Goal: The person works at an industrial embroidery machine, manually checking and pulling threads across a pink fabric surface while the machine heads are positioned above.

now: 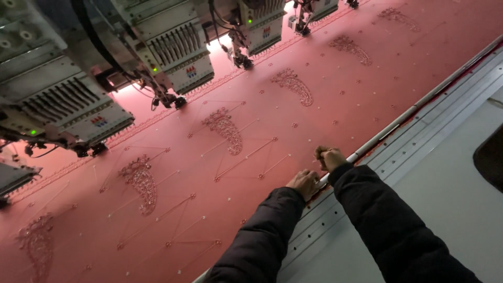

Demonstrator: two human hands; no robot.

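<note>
Head view: the left hand (303,183) lies knuckles-up with fingers curled on the near edge of the pink fabric (314,78), right where the cloth meets the metal frame rail (414,111); whether it pinches the cloth cannot be told. The right hand (328,157) is closed in a loose fist just beside it, on the same fabric edge at the rail, its grasp hidden. The fabric is stretched flat under the row of embroidery heads (178,57) and carries paisley motifs (225,130).
</note>
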